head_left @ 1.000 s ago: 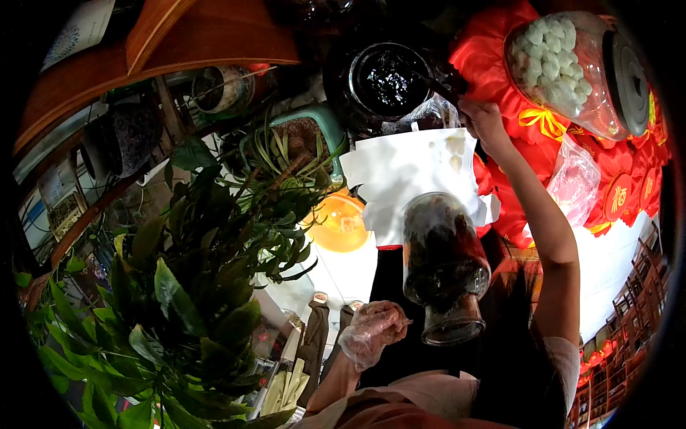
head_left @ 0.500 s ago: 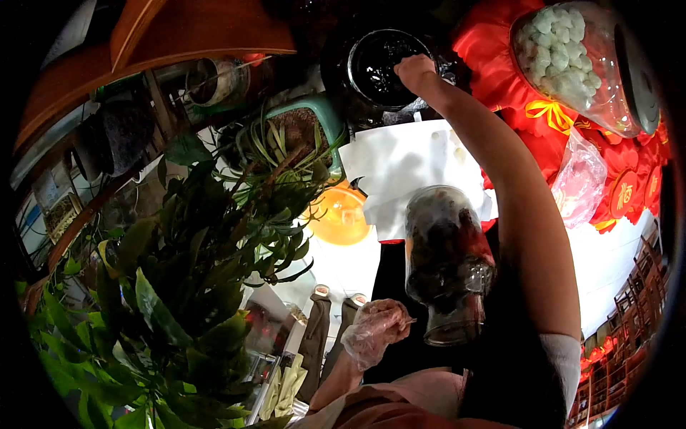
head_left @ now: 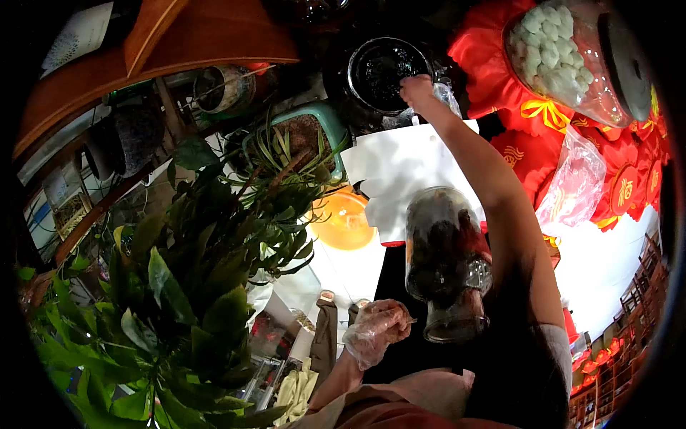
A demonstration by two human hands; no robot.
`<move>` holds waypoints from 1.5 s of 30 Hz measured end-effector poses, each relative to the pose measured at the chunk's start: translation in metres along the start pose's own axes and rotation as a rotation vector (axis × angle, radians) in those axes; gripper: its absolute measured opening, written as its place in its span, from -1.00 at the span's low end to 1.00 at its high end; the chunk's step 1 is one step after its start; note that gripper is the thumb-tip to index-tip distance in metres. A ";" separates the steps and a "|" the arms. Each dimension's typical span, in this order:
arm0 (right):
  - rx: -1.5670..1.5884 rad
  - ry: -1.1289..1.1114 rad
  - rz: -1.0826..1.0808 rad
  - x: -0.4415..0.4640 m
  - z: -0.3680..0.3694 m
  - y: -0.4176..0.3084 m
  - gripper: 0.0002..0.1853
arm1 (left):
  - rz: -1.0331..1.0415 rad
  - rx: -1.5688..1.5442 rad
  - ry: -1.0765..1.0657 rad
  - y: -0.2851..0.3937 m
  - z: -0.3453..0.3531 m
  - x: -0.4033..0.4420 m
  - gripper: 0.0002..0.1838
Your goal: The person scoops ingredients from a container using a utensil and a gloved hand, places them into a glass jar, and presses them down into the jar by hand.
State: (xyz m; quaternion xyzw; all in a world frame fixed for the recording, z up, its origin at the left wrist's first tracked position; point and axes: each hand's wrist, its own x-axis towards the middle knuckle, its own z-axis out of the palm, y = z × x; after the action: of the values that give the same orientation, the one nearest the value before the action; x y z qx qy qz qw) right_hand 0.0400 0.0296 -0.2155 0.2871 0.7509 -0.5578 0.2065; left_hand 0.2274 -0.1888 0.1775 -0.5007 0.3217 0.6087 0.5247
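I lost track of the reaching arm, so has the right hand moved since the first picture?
Yes. The right hand has moved left, from well off the right side of the dark pot's rim to its right edge.

I count two hands of mine, one left hand [head_left: 379, 325] and one right hand [head_left: 416, 91], with one clear plastic glove [head_left: 366, 342] between them. I see one dark round pot [head_left: 350, 74], one footed glass jar [head_left: 446, 247] and one big jar [head_left: 589, 44] with one dark lid [head_left: 627, 71]. There is one orange bowl [head_left: 341, 220], one green planter [head_left: 332, 136] and one yellow bow [head_left: 547, 112]. The pale lumps [head_left: 547, 46] and the leaves [head_left: 168, 282] overlap too much for me to count.
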 end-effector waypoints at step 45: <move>0.813 0.132 0.104 -0.382 -0.166 -0.062 -0.63 | 0.757 0.709 0.117 0.002 0.044 -0.025 -0.83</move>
State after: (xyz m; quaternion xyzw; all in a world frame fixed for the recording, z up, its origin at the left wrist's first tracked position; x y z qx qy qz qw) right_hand 0.2874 0.0989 0.1182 0.4178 0.4655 -0.7783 0.0554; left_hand 0.2121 -0.1573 0.2140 -0.1739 0.6952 0.5807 0.3863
